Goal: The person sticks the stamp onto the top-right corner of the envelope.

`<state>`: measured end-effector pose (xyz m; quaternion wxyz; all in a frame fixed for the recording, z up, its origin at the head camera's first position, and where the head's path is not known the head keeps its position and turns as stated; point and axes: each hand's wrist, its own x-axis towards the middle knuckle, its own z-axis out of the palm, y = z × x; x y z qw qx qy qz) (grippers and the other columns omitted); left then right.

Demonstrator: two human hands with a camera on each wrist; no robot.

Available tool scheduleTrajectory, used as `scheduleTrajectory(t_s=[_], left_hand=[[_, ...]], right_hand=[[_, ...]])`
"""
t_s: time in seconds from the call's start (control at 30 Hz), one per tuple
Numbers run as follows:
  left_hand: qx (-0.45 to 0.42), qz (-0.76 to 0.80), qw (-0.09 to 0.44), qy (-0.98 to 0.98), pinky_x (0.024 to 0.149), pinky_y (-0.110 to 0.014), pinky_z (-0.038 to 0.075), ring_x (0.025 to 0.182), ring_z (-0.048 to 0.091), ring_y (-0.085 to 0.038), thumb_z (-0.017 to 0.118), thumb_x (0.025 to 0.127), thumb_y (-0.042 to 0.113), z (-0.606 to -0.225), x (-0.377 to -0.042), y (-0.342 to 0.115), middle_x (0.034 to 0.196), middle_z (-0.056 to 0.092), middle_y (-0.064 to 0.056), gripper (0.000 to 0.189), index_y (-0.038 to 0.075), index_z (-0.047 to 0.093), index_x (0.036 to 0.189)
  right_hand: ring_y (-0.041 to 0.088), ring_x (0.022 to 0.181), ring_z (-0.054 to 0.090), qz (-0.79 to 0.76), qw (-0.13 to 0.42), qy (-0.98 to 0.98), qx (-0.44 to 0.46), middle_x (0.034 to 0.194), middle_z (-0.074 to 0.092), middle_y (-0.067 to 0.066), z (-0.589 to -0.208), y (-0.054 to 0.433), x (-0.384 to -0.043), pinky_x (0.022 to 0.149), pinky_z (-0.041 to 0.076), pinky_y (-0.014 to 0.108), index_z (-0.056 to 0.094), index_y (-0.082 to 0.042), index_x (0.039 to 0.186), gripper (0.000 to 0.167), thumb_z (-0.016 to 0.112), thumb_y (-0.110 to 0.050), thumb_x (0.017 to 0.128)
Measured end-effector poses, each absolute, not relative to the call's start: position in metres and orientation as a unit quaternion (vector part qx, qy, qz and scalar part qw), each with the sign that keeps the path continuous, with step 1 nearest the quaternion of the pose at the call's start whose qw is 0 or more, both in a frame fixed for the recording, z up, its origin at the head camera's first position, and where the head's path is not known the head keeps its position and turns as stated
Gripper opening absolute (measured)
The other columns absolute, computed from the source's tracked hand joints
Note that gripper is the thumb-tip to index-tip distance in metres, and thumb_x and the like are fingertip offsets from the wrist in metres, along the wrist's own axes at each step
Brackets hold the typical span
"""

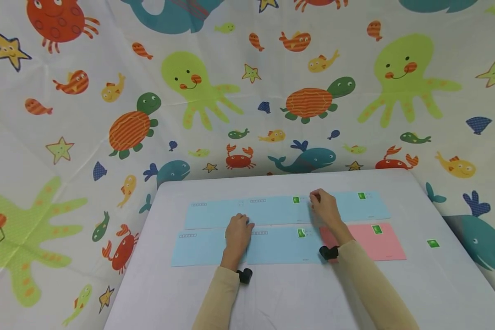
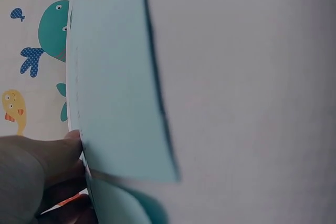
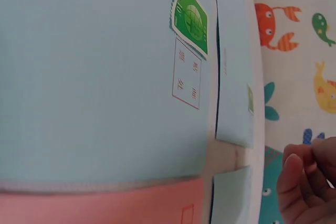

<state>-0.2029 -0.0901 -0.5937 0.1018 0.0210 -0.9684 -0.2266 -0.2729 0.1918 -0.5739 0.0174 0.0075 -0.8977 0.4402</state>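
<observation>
Several pale blue envelopes (image 1: 212,215) lie in two rows, with a pink envelope (image 1: 392,245) at front right. Green stamps sit on some, including this stamp (image 1: 301,233) on the front middle envelope (image 1: 280,252). My left hand (image 1: 238,236) rests at the seam between the two front blue envelopes, touching paper and partly covering a stamp on the front left envelope (image 1: 198,252). Over the back row, my right hand (image 1: 326,208) has loosely curled fingers near the left part of the back right envelope (image 1: 354,208). Nothing shows between its fingers (image 3: 291,177).
A loose green stamp (image 1: 433,243) lies on the white table (image 1: 288,298) at the right. Behind the table hangs a cloth (image 1: 239,96) printed with sea animals. Each wrist carries a small black camera (image 1: 245,275).
</observation>
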Motion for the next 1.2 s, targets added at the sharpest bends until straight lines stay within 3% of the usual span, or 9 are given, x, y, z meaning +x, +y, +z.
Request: scheduleTrajectory(t_s=[0.23, 0.67, 0.93, 1.2], left_hand=[[0.016, -0.228, 0.105, -0.968, 0.090, -0.043, 0.058, 0.104, 0.067, -0.030, 0.075, 0.090, 0.017, -0.593, -0.202, -0.090, 0.106, 0.072, -0.014, 0.026, -0.001, 0.075, 0.108], [0.019, -0.229, 0.106, -0.967, 0.092, -0.043, 0.058, 0.107, 0.068, -0.031, 0.076, 0.089, 0.017, -0.592, -0.203, -0.090, 0.109, 0.072, -0.014, 0.027, -0.002, 0.075, 0.108], [0.018, -0.234, 0.105, -0.966, 0.091, -0.044, 0.058, 0.105, 0.068, -0.031, 0.076, 0.088, 0.017, -0.591, -0.201, -0.090, 0.108, 0.072, -0.015, 0.027, -0.002, 0.075, 0.107], [0.025, -0.235, 0.097, -0.967, 0.094, -0.044, 0.057, 0.110, 0.067, -0.031, 0.074, 0.090, 0.018, -0.593, -0.202, -0.090, 0.112, 0.072, -0.015, 0.027, -0.002, 0.075, 0.109]], right_hand=[[0.028, 0.088, 0.068, 0.428, 0.022, -0.903, 0.013, 0.109, 0.068, 0.021, -0.564, 0.205, -0.263, 0.077, 0.057, 0.037, 0.061, 0.002, 0.120, 0.029, 0.051, -0.020, 0.105], [0.026, 0.084, 0.062, 0.394, 0.053, -0.917, 0.008, 0.103, 0.069, 0.020, -0.557, 0.230, -0.248, 0.073, 0.052, 0.032, 0.063, 0.003, 0.117, 0.028, 0.055, -0.020, 0.104], [0.033, 0.095, 0.062, 0.370, 0.065, -0.927, 0.002, 0.110, 0.066, 0.024, -0.552, 0.247, -0.237, 0.082, 0.055, 0.044, 0.062, 0.004, 0.119, 0.032, 0.055, -0.022, 0.103], [0.036, 0.098, 0.063, 0.360, 0.071, -0.930, 0.006, 0.112, 0.066, 0.025, -0.545, 0.261, -0.227, 0.082, 0.056, 0.049, 0.061, 0.006, 0.123, 0.035, 0.054, -0.022, 0.103]])
